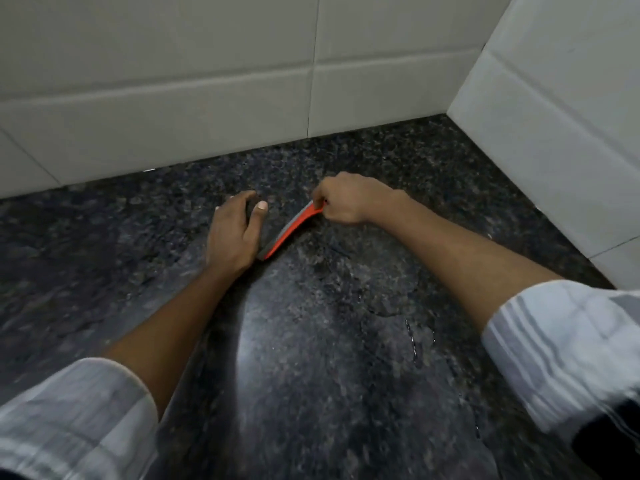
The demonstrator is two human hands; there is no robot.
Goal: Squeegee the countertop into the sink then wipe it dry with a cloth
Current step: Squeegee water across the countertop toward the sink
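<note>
An orange and grey squeegee (289, 230) lies with its blade edge on the dark speckled granite countertop (329, 341), slanting from lower left to upper right. My right hand (346, 200) pinches its upper right end. My left hand (235, 230) rests against its lower left end, fingers curled loosely; whether it grips the end is hidden behind the palm. A wet sheen and thin streaks of water (412, 341) lie on the counter in front of the blade. No sink or cloth is in view.
White tiled walls meet the counter at the back (207, 98) and on the right (554, 150), forming a corner at the upper right. My rolled white sleeves fill the bottom corners.
</note>
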